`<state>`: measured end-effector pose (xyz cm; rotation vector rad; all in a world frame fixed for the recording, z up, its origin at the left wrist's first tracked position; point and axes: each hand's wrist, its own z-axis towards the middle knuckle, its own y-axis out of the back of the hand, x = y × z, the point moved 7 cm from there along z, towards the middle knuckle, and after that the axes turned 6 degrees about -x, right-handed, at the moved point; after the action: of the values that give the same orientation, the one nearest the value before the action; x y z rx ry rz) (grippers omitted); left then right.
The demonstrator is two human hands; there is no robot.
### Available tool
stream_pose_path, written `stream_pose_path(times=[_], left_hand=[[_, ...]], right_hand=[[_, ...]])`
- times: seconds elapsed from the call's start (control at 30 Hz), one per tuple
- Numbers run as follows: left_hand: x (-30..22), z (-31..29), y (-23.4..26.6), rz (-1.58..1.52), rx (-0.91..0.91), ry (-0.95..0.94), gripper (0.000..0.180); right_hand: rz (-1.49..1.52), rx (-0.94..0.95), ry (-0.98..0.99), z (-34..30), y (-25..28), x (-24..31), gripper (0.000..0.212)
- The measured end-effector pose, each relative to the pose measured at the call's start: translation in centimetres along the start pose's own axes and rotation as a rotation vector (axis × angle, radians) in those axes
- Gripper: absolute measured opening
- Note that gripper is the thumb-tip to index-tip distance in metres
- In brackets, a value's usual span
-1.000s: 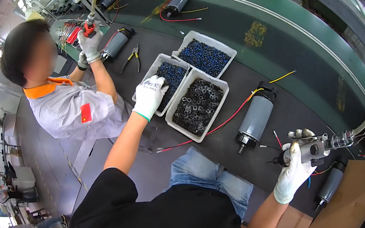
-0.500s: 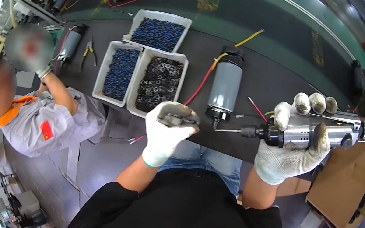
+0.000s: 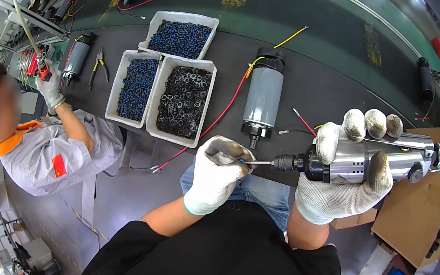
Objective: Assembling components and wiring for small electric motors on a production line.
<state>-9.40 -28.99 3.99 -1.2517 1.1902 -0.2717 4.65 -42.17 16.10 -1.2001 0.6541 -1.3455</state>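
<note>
right hand (image 3: 346, 176): gloved, fingers wrapped fully round the silver pneumatic screwdriver (image 3: 382, 159), held level, bit (image 3: 258, 162) pointing left. A second ago it gripped the tool far out to the right; now it sits in front of the body.
left hand (image 3: 217, 174): gloved, fingers pinched shut round a small blue part (image 3: 240, 161) right at the bit tip. Too small to tell what kind of part.
change: a second ago the left hand was over the trays; half a second ago it was back at the tabletop edge; now it meets the bit. Reads as picking a part and seating it on the bit, my judgement only.
motor (image 3: 263, 97): grey cylinder, black cap, shaft toward the person, lying on the dark tabletop (image 3: 323, 90) just beyond both hands. Untouched. Red and yellow leads run off it.
trays: two white bins of blue pieces (image 3: 181, 38) (image 3: 136, 88), one of black rings (image 3: 183, 100), left of the motor, well apart from the hands.
co-worker (image 3: 38, 133): at left, grey jacket, one gloved hand raised to a hanging tool.
other: pliers (image 3: 98, 65) and a second motor (image 3: 76, 57) near them.
</note>
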Motion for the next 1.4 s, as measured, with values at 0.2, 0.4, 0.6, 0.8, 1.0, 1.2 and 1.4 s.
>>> stream_pose_path(times=[0.2,0.4,0.6,0.8,1.0,1.2,1.4], left_hand=[[-0.4,-0.2,0.8,0.207,-0.059,-0.076,0.033],[-0.6,1.2,1.8,0.464,-0.011,-0.092,0.046],[-0.1,2.5,3.5,1.469,0.074,-0.127,0.081],[2.3,3.1,5.2,1.578,0.126,-0.248,0.096],[2.3,3.3,5.1,1.562,0.136,-0.304,0.093],[2.3,3.3,5.0,1.566,0.170,-0.292,0.093],[2.1,3.4,3.8,1.631,0.150,-0.227,0.093]], right_hand=[[-0.075,0.020,0.047,-0.8,-0.1,-0.1,0.050],[-0.189,0.040,0.073,-1.4,0.7,-0.6,0.048],[-0.571,0.030,0.130,-3.2,4.0,-2.9,0.048],[-0.852,0.104,0.133,-4.3,5.5,-5.7,0.051],[-0.985,0.057,0.140,-4.6,6.3,-6.4,0.050],[-0.971,0.030,0.104,-4.7,6.0,-6.8,0.045],[-0.958,0.037,0.078,-3.8,5.8,-7.3,0.042]])
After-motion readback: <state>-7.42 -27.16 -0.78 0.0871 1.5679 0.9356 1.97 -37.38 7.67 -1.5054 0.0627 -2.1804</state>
